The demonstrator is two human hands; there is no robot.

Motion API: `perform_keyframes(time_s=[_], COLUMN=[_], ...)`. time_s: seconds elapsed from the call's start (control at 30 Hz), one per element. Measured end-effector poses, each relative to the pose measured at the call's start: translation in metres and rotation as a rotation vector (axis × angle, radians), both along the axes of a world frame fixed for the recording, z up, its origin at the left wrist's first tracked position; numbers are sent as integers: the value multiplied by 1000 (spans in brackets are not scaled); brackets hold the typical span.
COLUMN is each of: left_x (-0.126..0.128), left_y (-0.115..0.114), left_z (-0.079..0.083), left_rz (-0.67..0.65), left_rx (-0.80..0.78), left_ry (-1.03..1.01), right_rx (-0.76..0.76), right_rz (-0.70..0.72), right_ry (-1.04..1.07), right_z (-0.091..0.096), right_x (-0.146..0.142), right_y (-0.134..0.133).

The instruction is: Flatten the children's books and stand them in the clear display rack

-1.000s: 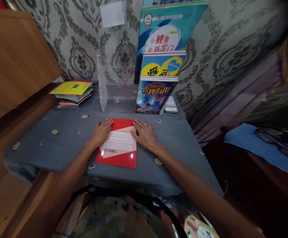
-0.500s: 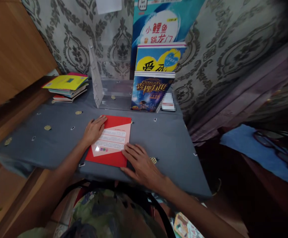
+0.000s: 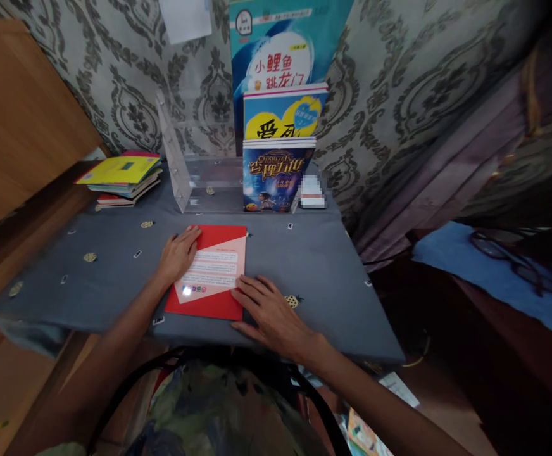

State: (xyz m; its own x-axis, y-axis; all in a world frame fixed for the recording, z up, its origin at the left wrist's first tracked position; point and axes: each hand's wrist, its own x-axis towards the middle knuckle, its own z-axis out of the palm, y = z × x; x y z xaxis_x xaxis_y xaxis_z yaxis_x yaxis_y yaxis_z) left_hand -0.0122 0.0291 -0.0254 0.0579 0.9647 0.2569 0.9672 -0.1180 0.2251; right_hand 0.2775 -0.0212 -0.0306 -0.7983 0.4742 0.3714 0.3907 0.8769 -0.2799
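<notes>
Both palms down on the thin red card booklet (image 3: 212, 272).
My left hand (image 3: 178, 253) covers its far-left edge, right hand (image 3: 269, 313) its near-right corner; each grip spread flat, pinching nothing. It lies mid grey-clothed tabletop (image 3: 314, 272).

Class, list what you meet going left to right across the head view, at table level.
Stack of books → left hand → red booklet → right hand → blue cloth.
</notes>
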Motion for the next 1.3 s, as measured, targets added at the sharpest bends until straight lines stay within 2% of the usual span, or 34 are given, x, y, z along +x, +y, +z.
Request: perform_keyframes(time_s=[0.17, 0.33, 0.57, 0.87, 1.13, 1.3], left_x=[-2, 2, 7, 4, 5, -3], left_y=[0, -11, -22, -23, -39, -44], left_z=[-3, -7, -8, -5, -1, 3], left_rz=[-30, -54, -45, -92, -195, -286], left_rx=[11, 9, 38, 24, 19, 3], left_ry=[32, 76, 28, -34, -52, -184], right_rx=[-8, -7, 1, 26, 83, 83], right_rz=[-26, 0, 2, 26, 101, 230], right_ry=[-27, -123, -155, -41, 167, 248], right_z=[4, 10, 4, 1, -4, 13], right_x=[-5, -11, -7, -6, -4, -8], right_y=[-3, -18, -29, -28, -36, -37])
